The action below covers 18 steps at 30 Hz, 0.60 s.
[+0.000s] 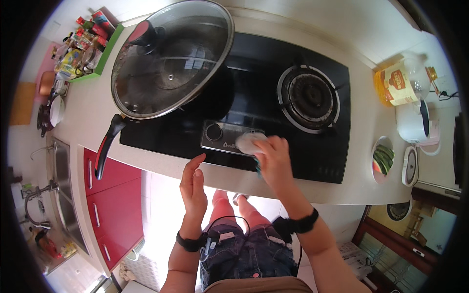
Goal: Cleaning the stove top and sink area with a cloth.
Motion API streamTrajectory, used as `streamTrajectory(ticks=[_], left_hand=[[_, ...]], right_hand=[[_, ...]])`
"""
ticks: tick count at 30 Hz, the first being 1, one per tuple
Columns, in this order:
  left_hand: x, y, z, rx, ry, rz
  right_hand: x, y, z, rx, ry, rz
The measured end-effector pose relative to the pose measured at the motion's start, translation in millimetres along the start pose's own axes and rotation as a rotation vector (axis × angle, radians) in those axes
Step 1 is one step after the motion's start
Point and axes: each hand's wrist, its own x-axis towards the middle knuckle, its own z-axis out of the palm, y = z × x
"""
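My right hand (275, 157) grips a pale, crumpled cloth (251, 143), slightly blurred. The cloth lies over the right end of the metal control panel (229, 144) of a black glass gas cooktop (256, 91), hiding the knob there. The panel's left knob (213, 132) is in plain sight. A bit of teal material (258, 169) shows under my right hand. Holding nothing, my left hand (193, 186) hovers by the counter's front edge, thumb apart from the fingers. A wok with a black-and-red handle (108, 146) and a glass lid (172, 62) stands on the left burner.
The right burner (311, 97) is bare. An oil jug (399, 82), a white appliance (414, 119) and a bowl of watermelon pieces (383, 161) stand to the right. At left are a green tray (110, 49) of bottles and a sink (64, 161). Red cabinets (113, 205) stand below.
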Motion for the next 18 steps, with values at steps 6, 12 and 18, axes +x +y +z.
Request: streamTrajectory(ticks=[6,12,18], left_hand=[[-1,-17,-19,0.055,0.020,-0.022],[-1,-16,-24,0.044,0.009,-0.080],[-1,-25,-40,0.083,0.041,-0.046]], right_hand=[[-9,0,-33,-0.042,0.162,0.106],[30,-13,6,-0.059,0.002,-0.082],[57,-17,13,-0.193,0.088,-0.085]])
